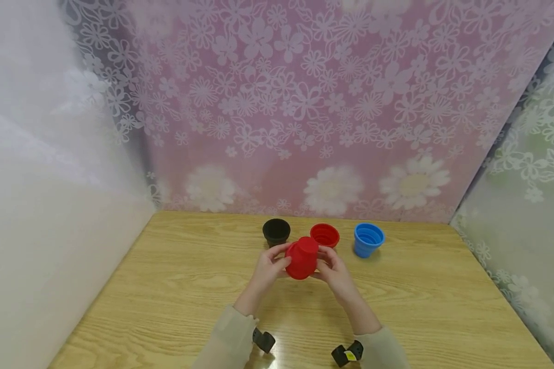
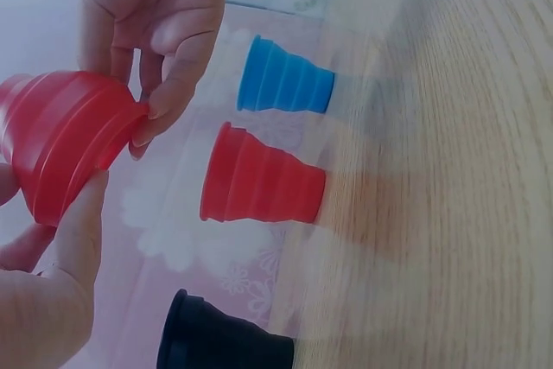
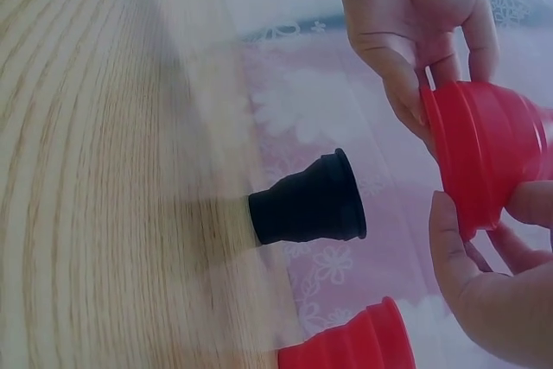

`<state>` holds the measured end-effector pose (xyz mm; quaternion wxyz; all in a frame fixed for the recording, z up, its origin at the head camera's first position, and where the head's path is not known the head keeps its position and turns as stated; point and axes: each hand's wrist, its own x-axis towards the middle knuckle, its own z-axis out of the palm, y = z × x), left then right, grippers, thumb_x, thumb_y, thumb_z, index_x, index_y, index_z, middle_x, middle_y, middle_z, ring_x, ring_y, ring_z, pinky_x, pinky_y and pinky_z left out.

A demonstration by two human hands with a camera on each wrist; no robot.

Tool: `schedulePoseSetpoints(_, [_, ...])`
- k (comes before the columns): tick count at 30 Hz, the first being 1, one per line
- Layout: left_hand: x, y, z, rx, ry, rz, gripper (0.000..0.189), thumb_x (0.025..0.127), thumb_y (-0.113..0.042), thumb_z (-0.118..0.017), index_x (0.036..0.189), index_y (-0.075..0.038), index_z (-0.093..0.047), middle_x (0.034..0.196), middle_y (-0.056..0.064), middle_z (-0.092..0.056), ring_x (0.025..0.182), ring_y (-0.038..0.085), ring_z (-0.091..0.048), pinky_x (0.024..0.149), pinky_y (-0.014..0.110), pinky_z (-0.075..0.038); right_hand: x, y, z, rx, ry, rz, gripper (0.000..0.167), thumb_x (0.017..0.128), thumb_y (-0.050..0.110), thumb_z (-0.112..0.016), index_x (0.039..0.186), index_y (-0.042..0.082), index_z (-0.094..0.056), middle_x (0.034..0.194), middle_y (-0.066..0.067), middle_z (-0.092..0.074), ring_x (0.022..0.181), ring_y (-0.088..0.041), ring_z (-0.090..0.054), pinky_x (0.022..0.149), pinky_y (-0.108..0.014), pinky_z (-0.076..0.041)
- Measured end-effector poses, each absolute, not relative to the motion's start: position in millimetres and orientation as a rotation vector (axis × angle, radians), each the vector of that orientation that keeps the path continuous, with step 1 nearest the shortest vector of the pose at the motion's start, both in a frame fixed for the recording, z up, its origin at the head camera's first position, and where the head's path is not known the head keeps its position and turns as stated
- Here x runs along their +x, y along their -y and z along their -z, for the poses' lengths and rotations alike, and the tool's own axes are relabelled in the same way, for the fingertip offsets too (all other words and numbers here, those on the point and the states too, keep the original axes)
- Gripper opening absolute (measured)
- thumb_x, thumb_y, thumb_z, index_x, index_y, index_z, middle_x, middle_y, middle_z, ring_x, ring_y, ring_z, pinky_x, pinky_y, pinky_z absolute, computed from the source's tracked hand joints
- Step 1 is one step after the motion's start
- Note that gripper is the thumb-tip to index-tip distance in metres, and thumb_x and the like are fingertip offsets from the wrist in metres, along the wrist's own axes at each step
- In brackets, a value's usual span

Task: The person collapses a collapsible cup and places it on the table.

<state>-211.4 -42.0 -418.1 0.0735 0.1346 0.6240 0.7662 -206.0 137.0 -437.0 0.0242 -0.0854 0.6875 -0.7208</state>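
The left hand (image 1: 269, 267) and right hand (image 1: 337, 272), fingers partly bent, pinch an upside-down red cup (image 1: 301, 262) above the bench (image 1: 184, 292). From it, a black cup (image 1: 276, 233) stands near 10 o'clock, another red cup (image 1: 324, 235) past 1, a blue cup (image 1: 367, 241) past 2.

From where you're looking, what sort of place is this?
Probably a screened-off tabletop workspace, judging by the wood-grain table, the pink floral backdrop behind it and the pale side panels.
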Motion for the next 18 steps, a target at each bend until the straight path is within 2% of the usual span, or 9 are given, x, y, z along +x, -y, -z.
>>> schedulePoseSetpoints(5, [-210.7,40.3,419.2,0.371,-1.888,-2.303,0.036,0.085,0.006,-0.048,0.120,0.011,-0.046,0.111,0.023,-0.053,0.084,0.023,-0.060,0.069,0.041,-0.050,-207.1,-134.4,438.0,-0.226,-2.191,2.212,0.032,0.089,0.000,-0.047,0.121,0.001,-0.043,0.115,-0.020,-0.047,0.094,-0.027,-0.055,0.075,-0.043,-0.049])
schedulePoseSetpoints(11, [-212.6,39.2,419.8,0.359,-1.921,-2.298,0.038,0.083,0.007,-0.050,0.120,0.011,-0.046,0.113,0.024,-0.051,0.090,0.028,-0.059,0.068,0.040,-0.051,-209.1,-132.2,437.1,-0.211,-2.256,2.184,0.032,0.089,-0.001,-0.047,0.121,0.001,-0.044,0.115,-0.020,-0.047,0.092,-0.027,-0.055,0.073,-0.039,-0.050])
schedulePoseSetpoints(18, [-211.9,35.6,422.0,0.397,-1.986,-2.282,0.038,0.082,0.009,-0.051,0.120,0.010,-0.046,0.114,0.026,-0.051,0.094,0.033,-0.057,0.070,0.046,-0.049,-209.4,-129.2,438.7,-0.158,-2.324,2.196,0.031,0.087,-0.004,-0.048,0.118,-0.002,-0.047,0.110,-0.021,-0.050,0.086,-0.024,-0.057,0.070,-0.034,-0.051])
